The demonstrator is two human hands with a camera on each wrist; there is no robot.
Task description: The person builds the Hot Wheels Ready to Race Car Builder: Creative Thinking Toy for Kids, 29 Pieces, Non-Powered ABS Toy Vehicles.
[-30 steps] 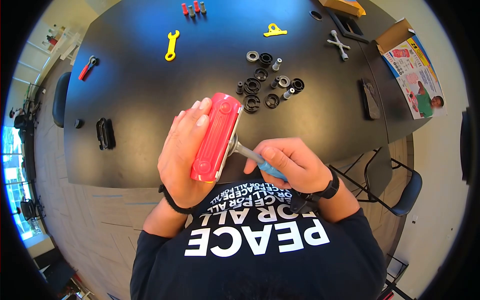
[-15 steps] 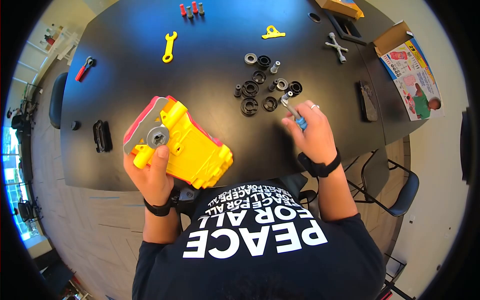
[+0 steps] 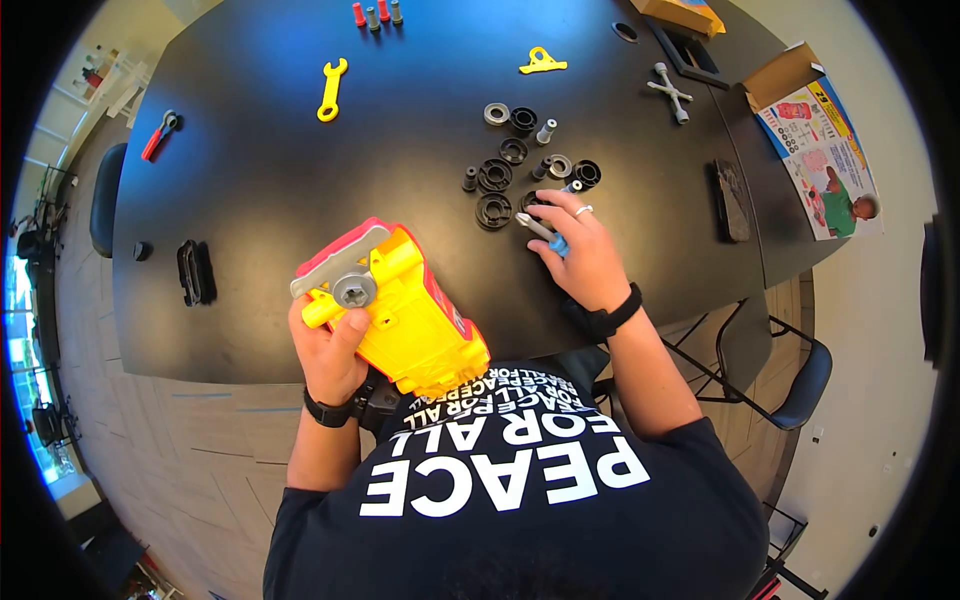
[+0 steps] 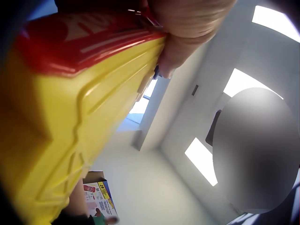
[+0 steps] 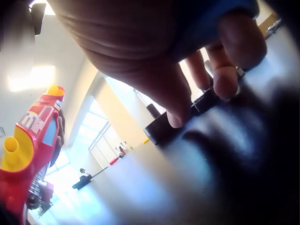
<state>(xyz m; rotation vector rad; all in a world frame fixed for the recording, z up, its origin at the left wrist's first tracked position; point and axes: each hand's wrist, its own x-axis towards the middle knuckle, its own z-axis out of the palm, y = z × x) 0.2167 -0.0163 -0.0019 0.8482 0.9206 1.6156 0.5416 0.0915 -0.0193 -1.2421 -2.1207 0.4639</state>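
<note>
In the head view the left hand [image 3: 332,352] grips a red and yellow toy car [image 3: 415,320] above the table edge, yellow side facing up. A grey round piece [image 3: 353,289] sits on one end of the car, close to the thumb. The right hand [image 3: 592,262] holds a screwdriver with a blue handle [image 3: 558,244], its grey shaft pointing up and left. Its fingers reach down over a black ring [image 3: 530,201] at the near side of a group of rings and bolts; whether they touch it I cannot tell. The left wrist view shows the car's yellow body [image 4: 93,103] up close.
Black rings [image 3: 494,175] and short bolts [image 3: 546,131] lie mid-table. Further back are a yellow wrench [image 3: 332,90], a yellow bracket [image 3: 542,62], red and grey pegs [image 3: 360,14] and a grey cross wrench [image 3: 670,93]. An open printed box [image 3: 820,150] stands right, a black part [image 3: 195,272] left.
The screwdriver has come away from the car and moved with the right hand to the rings. The left hand has turned the car over, from red side to yellow side, then shifted it slightly right.
</note>
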